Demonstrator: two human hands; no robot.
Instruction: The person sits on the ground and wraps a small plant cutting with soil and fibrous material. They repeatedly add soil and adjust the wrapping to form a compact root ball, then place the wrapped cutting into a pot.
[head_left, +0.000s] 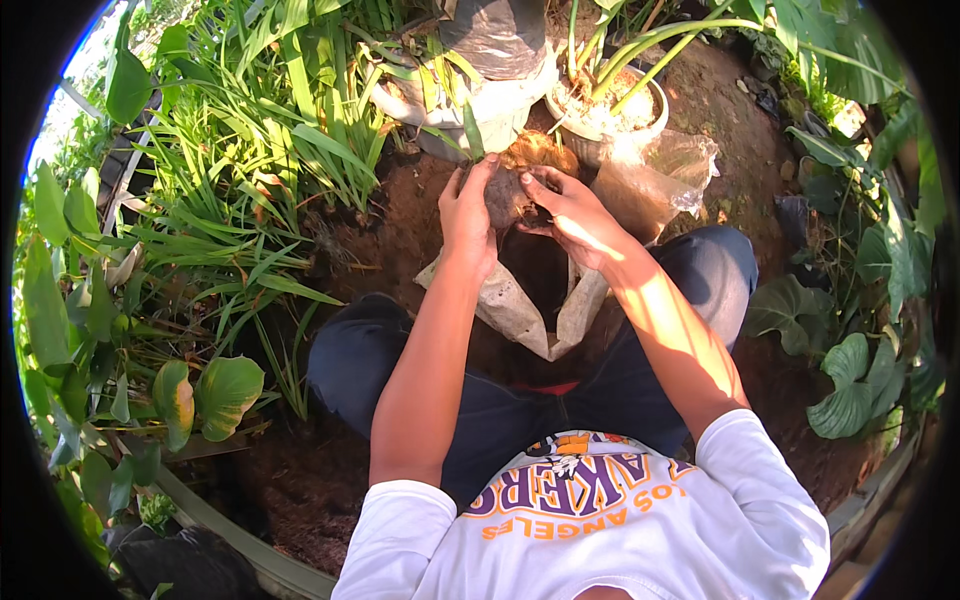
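Both of my hands are raised over an open pale sack (514, 309) that stands between my knees. Dark soil (538, 274) shows inside its mouth. A greyish-brown clump of soil (505, 198) is held between the hands. My left hand (469, 214) grips the clump's left side, thumb along the top. On the other side, my right hand (576, 216) has its fingers curled against the clump, with dark crumbs near the fingertips. A narrow green leaf (472, 131) stands up just beyond the left fingertips; whether it grows from the clump is hidden.
Brown fibrous husk (541, 150) lies just past the hands. Behind it stand a wide white pot (487, 124) and a round potted plant (654, 101) with thick stems. A clear plastic bag (664, 180) rests at right. Strap-leaved plants (300, 150) crowd the left; broad-leaved ones (851, 382) line the right.
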